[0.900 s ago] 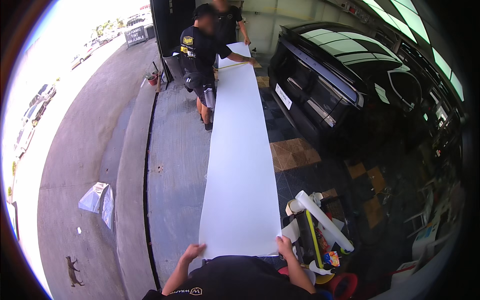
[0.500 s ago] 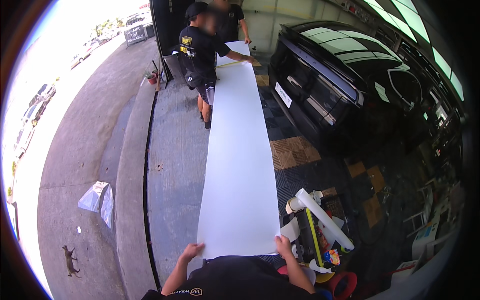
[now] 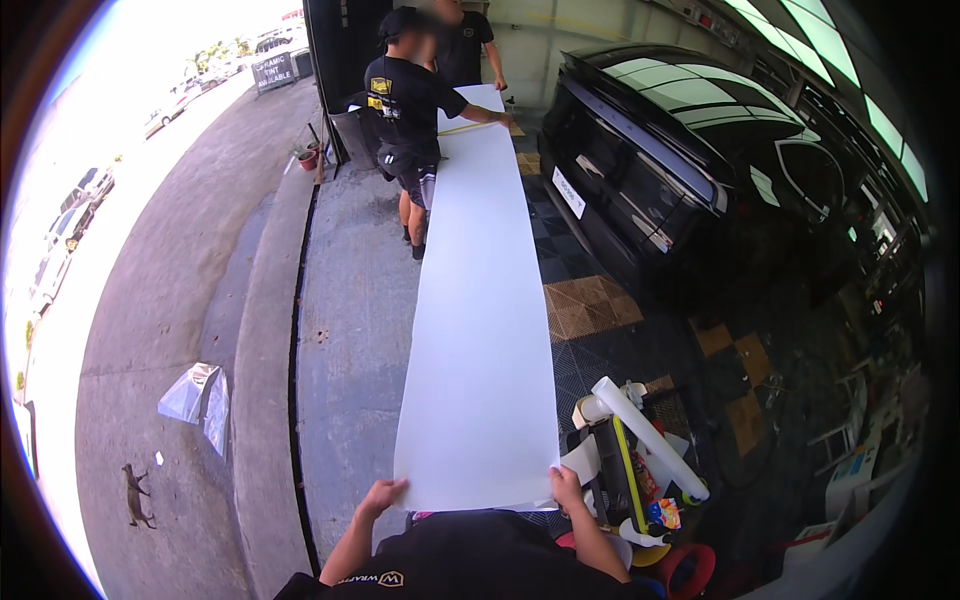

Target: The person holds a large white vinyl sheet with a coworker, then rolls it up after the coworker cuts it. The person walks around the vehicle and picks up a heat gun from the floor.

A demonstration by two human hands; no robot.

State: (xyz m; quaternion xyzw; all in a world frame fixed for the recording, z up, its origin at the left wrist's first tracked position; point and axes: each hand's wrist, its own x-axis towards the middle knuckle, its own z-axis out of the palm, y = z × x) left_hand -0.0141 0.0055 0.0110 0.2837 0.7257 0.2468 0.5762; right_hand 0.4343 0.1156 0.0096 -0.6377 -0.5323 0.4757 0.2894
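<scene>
White sheet point(image 3: 480, 340) | left fingers point(image 3: 396, 488), right fingers point(image 3: 560, 482) pinch edges | animal point(image 3: 136, 496) farther ahead than before

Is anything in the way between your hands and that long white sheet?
No, nothing visible: the left hand and right hand both hold the long white sheet at its near corners. The white roll lies off to the right.
</scene>
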